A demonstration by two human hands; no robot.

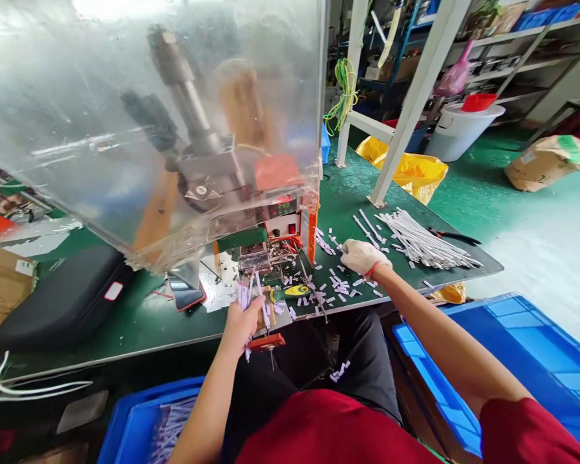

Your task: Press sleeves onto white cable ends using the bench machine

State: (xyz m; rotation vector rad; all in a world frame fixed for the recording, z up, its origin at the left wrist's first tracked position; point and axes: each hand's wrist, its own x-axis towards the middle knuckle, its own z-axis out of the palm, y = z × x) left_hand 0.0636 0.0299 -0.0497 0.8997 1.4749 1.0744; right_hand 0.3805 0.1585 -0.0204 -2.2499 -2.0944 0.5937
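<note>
My bare left hand (243, 322) is closed round several thin white strips (244, 295) at the table's front edge, beside a red clamp (267, 342). My right hand (362, 257), in a pale work glove, is closed with its fingertips down among small white pieces on the green table (164, 335); what it pinches, if anything, is too small to make out. Small white pieces (339, 285) lie scattered between my hands. To the right of my right hand lies a bundle of long white strips (423, 241). A yellow-green tool (292, 292) lies between the hands.
A machine behind a clear plastic guard (101, 129) rises over the table at the left. A phone (186, 290) and a black cushion (62, 303) lie left. Black-handled pliers (457, 237) are at the right. Blue bins (526, 348) stand below the table's edge.
</note>
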